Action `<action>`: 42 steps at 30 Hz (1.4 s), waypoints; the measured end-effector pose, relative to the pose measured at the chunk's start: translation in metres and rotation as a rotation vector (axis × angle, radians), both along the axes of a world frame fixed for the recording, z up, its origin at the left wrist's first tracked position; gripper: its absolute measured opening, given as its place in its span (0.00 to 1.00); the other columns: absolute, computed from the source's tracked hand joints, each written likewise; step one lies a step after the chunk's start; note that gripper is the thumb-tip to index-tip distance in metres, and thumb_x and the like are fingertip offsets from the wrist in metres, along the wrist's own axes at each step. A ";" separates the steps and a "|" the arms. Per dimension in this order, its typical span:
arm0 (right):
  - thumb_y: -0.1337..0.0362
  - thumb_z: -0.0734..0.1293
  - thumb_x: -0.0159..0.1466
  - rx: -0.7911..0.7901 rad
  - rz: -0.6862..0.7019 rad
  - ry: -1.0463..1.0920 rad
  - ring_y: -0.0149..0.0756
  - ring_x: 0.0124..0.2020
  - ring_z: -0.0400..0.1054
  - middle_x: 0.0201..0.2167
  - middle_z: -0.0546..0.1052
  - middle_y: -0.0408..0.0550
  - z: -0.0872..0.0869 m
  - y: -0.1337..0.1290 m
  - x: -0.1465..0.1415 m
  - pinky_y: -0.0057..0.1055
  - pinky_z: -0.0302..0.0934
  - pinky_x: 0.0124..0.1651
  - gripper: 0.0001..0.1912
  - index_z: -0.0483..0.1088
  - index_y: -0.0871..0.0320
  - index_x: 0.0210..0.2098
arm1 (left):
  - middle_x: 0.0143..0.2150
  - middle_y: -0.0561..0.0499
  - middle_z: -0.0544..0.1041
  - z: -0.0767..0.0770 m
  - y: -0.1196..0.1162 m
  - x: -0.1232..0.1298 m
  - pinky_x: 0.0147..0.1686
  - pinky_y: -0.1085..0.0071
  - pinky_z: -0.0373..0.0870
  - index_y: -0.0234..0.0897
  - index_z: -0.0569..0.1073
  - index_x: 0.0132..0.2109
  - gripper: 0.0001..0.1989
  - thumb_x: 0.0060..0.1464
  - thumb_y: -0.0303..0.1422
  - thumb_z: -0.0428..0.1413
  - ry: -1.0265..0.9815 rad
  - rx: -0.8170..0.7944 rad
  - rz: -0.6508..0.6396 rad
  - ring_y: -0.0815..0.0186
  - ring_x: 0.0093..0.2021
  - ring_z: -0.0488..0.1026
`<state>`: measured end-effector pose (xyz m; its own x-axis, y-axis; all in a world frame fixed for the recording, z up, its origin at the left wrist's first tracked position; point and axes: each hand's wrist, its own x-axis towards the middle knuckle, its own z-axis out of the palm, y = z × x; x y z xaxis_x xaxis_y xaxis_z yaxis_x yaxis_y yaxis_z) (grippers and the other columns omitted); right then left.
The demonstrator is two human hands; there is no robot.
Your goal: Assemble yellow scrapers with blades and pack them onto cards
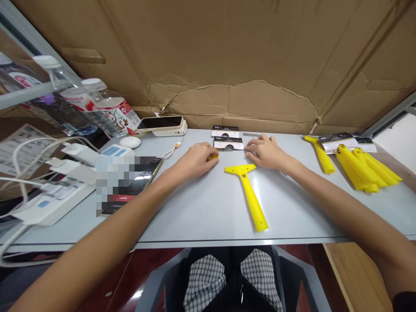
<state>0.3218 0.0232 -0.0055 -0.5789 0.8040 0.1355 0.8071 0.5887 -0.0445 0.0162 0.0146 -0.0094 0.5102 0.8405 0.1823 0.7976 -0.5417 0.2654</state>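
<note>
Pale grey tabletop [201,216], bearing a yellow plastic scraper [250,195] near the front edge, two packaged cards [228,143] just behind it, more yellow scrapers [360,167] piled toward the right, and a white power strip [52,203] at left.

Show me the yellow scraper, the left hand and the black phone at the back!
Yellow plastic scraper [251,200]: head view, on its handle.
Left hand [195,160]: head view, on the back of the hand.
Smartphone [159,122]: head view, on its dark screen.

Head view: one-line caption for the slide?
Left hand curled over a small yellow piece, right hand beside a printed card pack, yellow plastic scraper on a pale table.
</note>
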 end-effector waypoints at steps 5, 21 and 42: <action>0.57 0.60 0.79 0.007 0.039 0.050 0.57 0.56 0.68 0.61 0.84 0.53 -0.001 -0.007 0.007 0.49 0.52 0.49 0.21 0.84 0.57 0.53 | 0.41 0.40 0.83 -0.001 0.000 -0.002 0.44 0.59 0.73 0.37 0.87 0.44 0.15 0.65 0.37 0.56 -0.001 0.001 -0.009 0.54 0.38 0.79; 0.63 0.65 0.76 -0.031 0.117 0.078 0.52 0.54 0.70 0.52 0.85 0.53 -0.001 -0.002 0.023 0.45 0.55 0.50 0.15 0.85 0.52 0.48 | 0.48 0.40 0.82 0.004 -0.005 -0.002 0.49 0.57 0.74 0.37 0.86 0.53 0.19 0.66 0.38 0.53 0.044 -0.036 -0.007 0.51 0.44 0.81; 0.54 0.62 0.76 -0.012 -0.106 0.481 0.51 0.50 0.78 0.51 0.85 0.57 0.008 -0.007 0.068 0.48 0.72 0.53 0.21 0.85 0.56 0.49 | 0.45 0.42 0.88 0.020 -0.002 -0.009 0.48 0.57 0.75 0.41 0.86 0.50 0.22 0.68 0.49 0.53 -0.136 -0.133 0.127 0.50 0.44 0.83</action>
<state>0.3896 0.0165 0.0025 -0.3681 0.8583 0.3575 0.7488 0.5016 -0.4333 0.0074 0.0131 0.0102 0.3773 0.9175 0.1255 0.8089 -0.3926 0.4376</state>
